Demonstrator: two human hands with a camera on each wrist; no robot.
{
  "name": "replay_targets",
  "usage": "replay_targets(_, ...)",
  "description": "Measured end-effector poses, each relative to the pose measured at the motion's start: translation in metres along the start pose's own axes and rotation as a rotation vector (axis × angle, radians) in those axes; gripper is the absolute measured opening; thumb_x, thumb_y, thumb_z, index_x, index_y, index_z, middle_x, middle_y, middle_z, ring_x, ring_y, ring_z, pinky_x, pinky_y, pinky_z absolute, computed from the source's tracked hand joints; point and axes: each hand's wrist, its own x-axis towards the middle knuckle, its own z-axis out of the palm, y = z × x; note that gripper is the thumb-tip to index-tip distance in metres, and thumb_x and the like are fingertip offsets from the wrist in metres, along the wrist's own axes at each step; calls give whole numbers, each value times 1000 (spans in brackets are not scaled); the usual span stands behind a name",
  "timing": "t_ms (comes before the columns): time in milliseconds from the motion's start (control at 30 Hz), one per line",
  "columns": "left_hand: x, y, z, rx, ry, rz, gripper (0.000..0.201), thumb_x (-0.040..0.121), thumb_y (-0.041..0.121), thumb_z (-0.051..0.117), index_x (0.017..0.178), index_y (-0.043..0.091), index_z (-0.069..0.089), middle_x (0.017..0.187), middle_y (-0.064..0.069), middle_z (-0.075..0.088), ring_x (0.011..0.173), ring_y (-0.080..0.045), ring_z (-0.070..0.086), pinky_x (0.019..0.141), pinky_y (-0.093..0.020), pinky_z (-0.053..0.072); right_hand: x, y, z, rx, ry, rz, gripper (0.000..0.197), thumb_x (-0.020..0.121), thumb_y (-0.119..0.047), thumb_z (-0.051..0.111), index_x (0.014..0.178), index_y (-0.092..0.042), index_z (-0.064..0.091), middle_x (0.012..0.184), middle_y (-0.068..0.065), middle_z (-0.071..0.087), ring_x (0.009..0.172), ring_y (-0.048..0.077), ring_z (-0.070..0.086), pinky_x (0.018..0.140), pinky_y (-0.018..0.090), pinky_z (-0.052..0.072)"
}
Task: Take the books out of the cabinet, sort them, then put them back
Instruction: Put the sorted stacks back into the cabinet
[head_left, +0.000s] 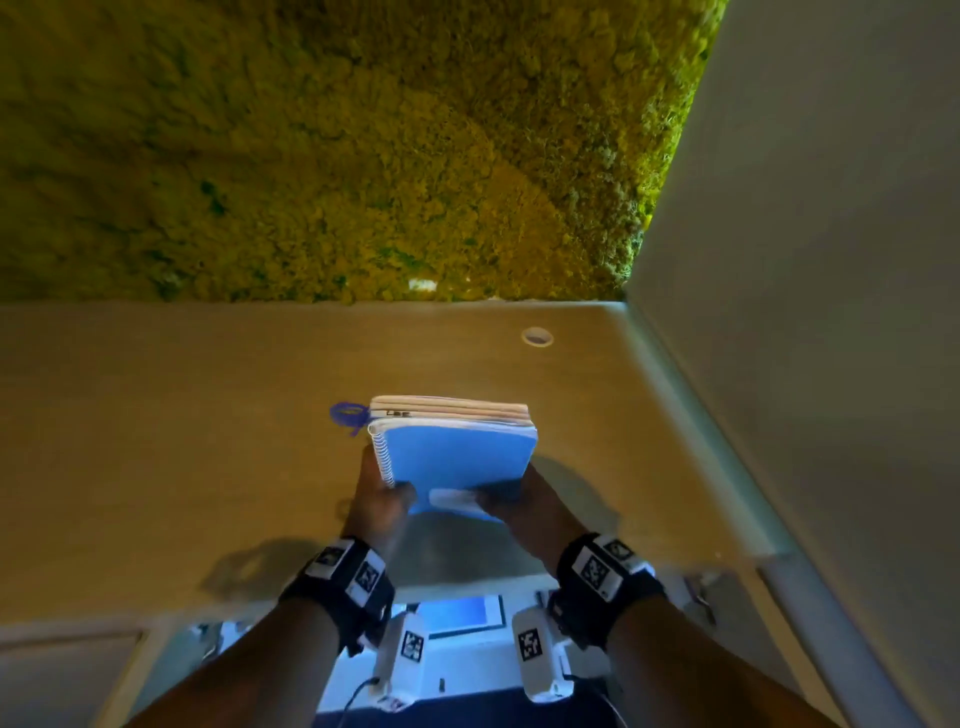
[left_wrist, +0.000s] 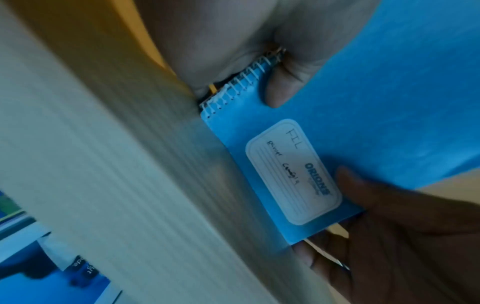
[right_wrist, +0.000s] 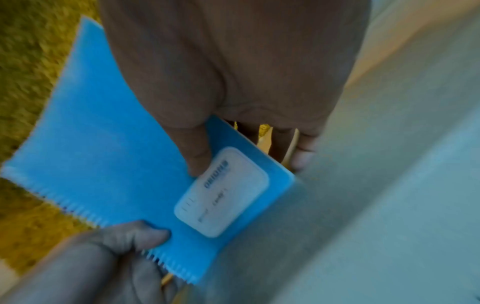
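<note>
A small stack of books (head_left: 452, 415) is held above the wooden cabinet top (head_left: 156, 415). Its uppermost book is a blue spiral notebook (head_left: 460, 460) (left_wrist: 376, 102) (right_wrist: 103, 144) with a white name label (left_wrist: 293, 172) (right_wrist: 223, 193). My left hand (head_left: 382, 499) (left_wrist: 283, 82) grips the stack at the spiral side, thumb on the cover. My right hand (head_left: 519, 501) (right_wrist: 202, 160) grips the near right corner, thumb beside the label and fingers underneath. A purple ribbon (head_left: 347, 415) sticks out at the stack's far left. The books under the notebook show only their page edges.
A green moss wall (head_left: 337, 145) rises behind the cabinet top and a pale wall (head_left: 831, 260) closes the right side. A round cable hole (head_left: 537, 336) sits near the top's back edge. Below my wrists the open cabinet (head_left: 462, 618) shows a blue-lit interior.
</note>
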Motion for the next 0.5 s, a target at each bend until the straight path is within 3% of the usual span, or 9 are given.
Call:
replay_targets(67,-20,9,-1,4,-14,-36,72,61,-5,53,132,6,44,94,-3,62,85,-25,58,67,-34,45,-21,2,4,-59,14,0,39,89,1,70,126,-2,58,120,10,67,96,-2,65,90,29,55)
replay_targets(133,-50,14,-8,15,-48,-48,59,65,0,51,122,7,42,98,-10,58,88,-29,54,71,-36,41,-44,-2,5,-85,2,-13,33,94,10,62,125,4,57,114,13,68,86,-12,65,81,20,54)
replay_targets(200,-82,7,-20,28,-92,-57,61,62,7,48,122,11,40,110,-17,56,99,-32,53,78,-39,40,-75,-6,5,-78,-56,32,31,96,12,58,125,0,57,110,8,70,88,-8,68,80,21,55)
replay_targets(267,-115,-9,-33,49,-143,-94,64,62,9,47,125,14,37,117,-16,55,104,-32,52,78,-37,39,-109,-1,6,-113,-102,64,32,97,3,61,127,-7,59,112,3,73,93,1,71,84,24,56)
replay_targets(333,-150,-26,-42,26,-182,-121,67,62,8,48,127,12,37,117,-11,55,103,-27,52,76,-35,40,-144,10,13,-190,-113,98,26,97,0,62,121,-10,63,106,-3,73,82,-11,66,78,18,53)
replay_targets(400,-181,-45,-50,39,-201,-135,65,65,3,52,127,11,40,114,-10,58,100,-25,54,75,-33,41,-171,33,20,-236,-120,125,24,95,2,63,118,-3,70,103,-4,72,75,-16,63,76,16,51)
replay_targets(433,-192,-57,-55,51,-213,-158,61,70,-3,55,128,11,41,114,-9,60,100,-26,55,75,-32,42,-184,44,24,-250,-121,155,23,95,1,64,117,-1,71,100,-3,72,74,-13,63,73,17,53)
replay_targets(500,-207,-80,-63,88,-255,-233,59,83,-17,53,131,15,44,119,-11,62,105,-27,57,77,-30,44,-206,68,32,-243,-97,241,22,94,-4,66,115,-2,70,93,1,72,76,3,66,66,26,60)
